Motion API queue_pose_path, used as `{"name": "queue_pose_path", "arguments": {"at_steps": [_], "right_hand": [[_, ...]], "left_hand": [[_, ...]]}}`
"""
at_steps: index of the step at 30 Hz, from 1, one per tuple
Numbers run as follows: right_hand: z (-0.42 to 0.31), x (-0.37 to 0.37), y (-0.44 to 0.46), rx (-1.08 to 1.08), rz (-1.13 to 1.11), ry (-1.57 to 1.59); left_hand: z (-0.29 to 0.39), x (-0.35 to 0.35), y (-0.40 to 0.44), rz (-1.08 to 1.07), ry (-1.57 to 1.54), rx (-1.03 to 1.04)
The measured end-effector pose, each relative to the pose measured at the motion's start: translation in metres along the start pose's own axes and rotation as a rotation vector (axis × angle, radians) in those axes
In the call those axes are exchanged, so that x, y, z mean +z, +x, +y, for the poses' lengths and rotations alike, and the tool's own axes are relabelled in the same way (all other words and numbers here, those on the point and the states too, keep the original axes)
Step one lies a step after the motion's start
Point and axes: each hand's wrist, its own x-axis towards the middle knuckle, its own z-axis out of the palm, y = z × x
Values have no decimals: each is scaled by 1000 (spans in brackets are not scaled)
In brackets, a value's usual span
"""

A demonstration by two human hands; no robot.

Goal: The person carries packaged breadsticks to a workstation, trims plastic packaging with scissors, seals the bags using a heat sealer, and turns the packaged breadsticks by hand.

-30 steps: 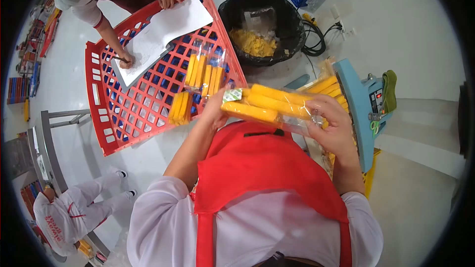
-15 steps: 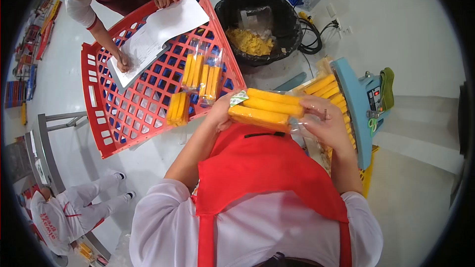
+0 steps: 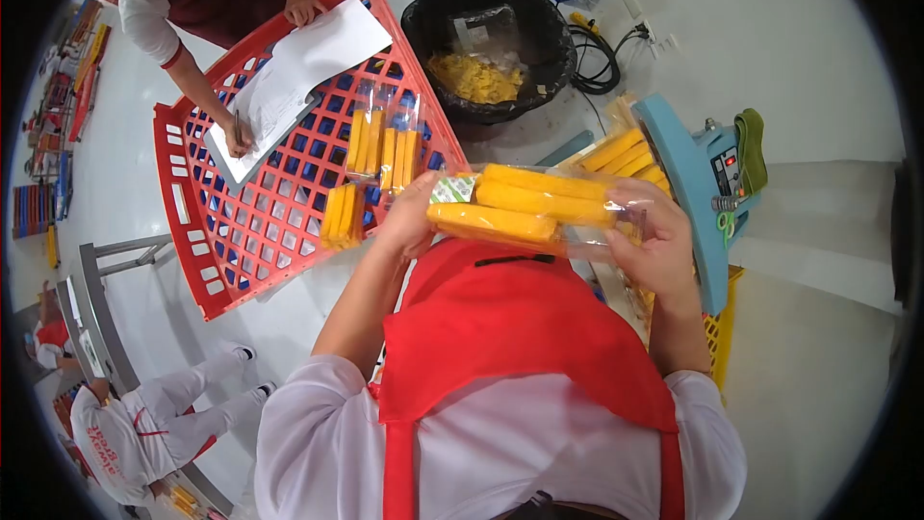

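A clear plastic pack of yellow sticks (image 3: 534,203) is stretched between both hands in front of the red apron. My left hand (image 3: 412,220) grips its left end, beside a green-and-white label. At the other end my right hand (image 3: 654,231) is closed on the loose plastic. The yellow sticks lie side by side in the bag, the lower one shifted left of the others. Just beyond my right hand, more yellow sticks (image 3: 616,149) lie against a blue-green sealing machine (image 3: 688,202).
A red plastic crate (image 3: 255,274) carries several packs of yellow sticks (image 3: 364,140) and paper on a clipboard (image 3: 289,87), where another person's hand (image 3: 238,135) holds a pen. A black-lined bin (image 3: 539,48) stands ahead, near cables (image 3: 599,67). Another person (image 3: 154,424) is at lower left.
The pack now lies straighter, its right end pulled further right by my right hand, with more of the label showing. The lower stick has moved left. The view has shifted slightly.
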Motion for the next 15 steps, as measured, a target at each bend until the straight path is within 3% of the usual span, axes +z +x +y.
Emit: {"name": "queue_pose_path", "arguments": {"at_steps": [3,5,7,9,11,13,15], "right_hand": [[5,0,-3,-27,-21,1],[6,0,-1,66,19,286],[9,-1,-6,128,-29,265],[10,-3,-2,139,-64,234],[9,-6,-3,108,-9,349],[12,-2,-9,164,-76,323],[18,-5,3,141,-126,266]], "left_hand": [[6,1,5,81,-22,-10],[8,1,4,-54,163,-69],[4,-11,2,24,27,9],[9,2,-2,-40,56,-70],[11,5,-7,-52,141,-2],[17,-2,-2,72,-31,-4],[15,4,-4,31,108,-57]]}}
